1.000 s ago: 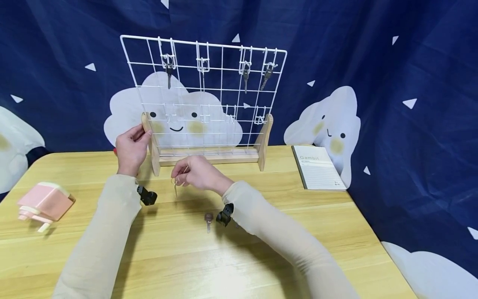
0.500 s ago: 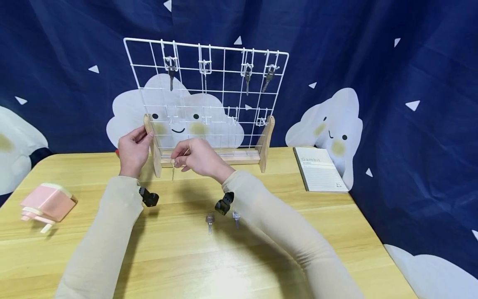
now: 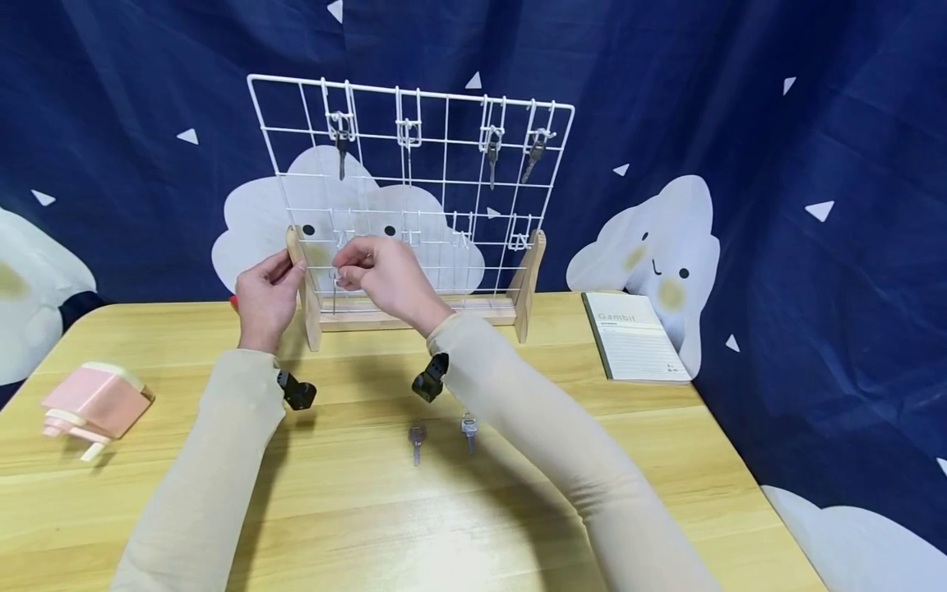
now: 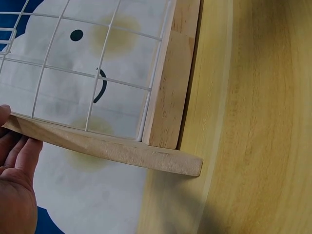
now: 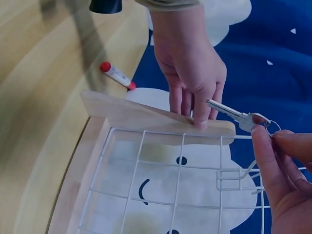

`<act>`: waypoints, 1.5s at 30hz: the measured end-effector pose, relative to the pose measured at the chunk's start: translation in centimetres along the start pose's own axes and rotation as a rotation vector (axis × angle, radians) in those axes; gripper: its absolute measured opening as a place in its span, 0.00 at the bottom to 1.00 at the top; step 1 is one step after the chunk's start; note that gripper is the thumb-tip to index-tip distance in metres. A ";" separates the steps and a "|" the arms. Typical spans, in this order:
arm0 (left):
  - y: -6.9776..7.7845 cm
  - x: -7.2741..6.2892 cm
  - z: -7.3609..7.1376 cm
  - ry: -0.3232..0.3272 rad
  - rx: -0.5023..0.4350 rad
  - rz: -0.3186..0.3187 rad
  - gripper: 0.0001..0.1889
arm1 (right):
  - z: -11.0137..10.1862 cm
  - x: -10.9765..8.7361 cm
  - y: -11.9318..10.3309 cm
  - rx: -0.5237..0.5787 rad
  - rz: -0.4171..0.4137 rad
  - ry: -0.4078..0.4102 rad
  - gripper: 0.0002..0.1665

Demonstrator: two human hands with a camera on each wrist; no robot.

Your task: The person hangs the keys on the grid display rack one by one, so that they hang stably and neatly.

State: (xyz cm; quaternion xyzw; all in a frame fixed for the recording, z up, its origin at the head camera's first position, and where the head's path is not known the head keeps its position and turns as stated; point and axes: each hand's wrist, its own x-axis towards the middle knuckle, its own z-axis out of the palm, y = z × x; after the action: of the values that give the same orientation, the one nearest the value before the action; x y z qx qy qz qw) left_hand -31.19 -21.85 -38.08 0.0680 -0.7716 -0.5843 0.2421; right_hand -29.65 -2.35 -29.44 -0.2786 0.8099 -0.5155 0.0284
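Observation:
My right hand [image 3: 388, 275] pinches the ring of a silver key [image 5: 239, 114] between thumb and fingers, in front of the lower left of a white wire grid rack [image 3: 444, 179]. In the right wrist view a white wire hook [image 5: 234, 178] on the grid is close to those fingers. My left hand [image 3: 268, 298] grips the rack's left wooden upright [image 4: 97, 146], thumb on one side and fingers on the other. Keys such as a dark-headed key [image 3: 342, 148] hang from hooks along the upper row. Lower hooks, including one at the right [image 3: 519, 238], hold no keys.
Two more keys lie on the wooden table: a brownish key [image 3: 417, 442] and a silver key [image 3: 469, 432]. A pink box with a crank [image 3: 99, 400] stands at the left, a notebook [image 3: 638, 337] at the right. A red-capped marker [image 5: 118, 76] lies behind the rack.
My right hand has risen with the key from low over the table to the grid's lower left part. The left hand keeps its grip on the upright.

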 end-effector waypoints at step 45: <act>-0.1 0.0 0.1 0.010 -0.007 0.004 0.21 | -0.1 1.6 3.2 -0.386 -0.048 0.196 0.06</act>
State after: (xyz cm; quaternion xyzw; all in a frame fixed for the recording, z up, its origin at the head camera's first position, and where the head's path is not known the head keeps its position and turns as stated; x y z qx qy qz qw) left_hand -31.27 -21.85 -38.20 0.0685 -0.7685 -0.5861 0.2475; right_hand -32.39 -2.08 -31.69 -0.2468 0.8855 -0.3762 -0.1163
